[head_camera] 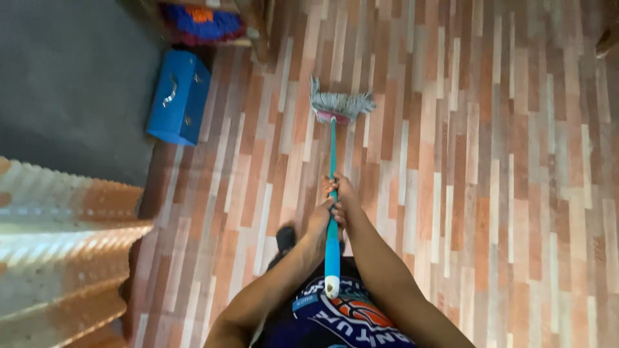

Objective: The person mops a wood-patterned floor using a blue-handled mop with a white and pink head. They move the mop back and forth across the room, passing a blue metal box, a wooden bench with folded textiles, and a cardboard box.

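I see my left hand (pixel 320 219) and right hand (pixel 342 193) gripping a teal mop (pixel 333 193), its head on the striped floor (pixel 490 193) near a blue box (pixel 178 96).

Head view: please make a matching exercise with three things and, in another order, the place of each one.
1. mop head
2. blue box
3. corrugated sheet

A. at the left edge of the picture
B. against the grey wall
C. on the striped floor, ahead of both hands

Pairs: 1-C, 2-B, 3-A. The left hand and right hand grip the mop handle.
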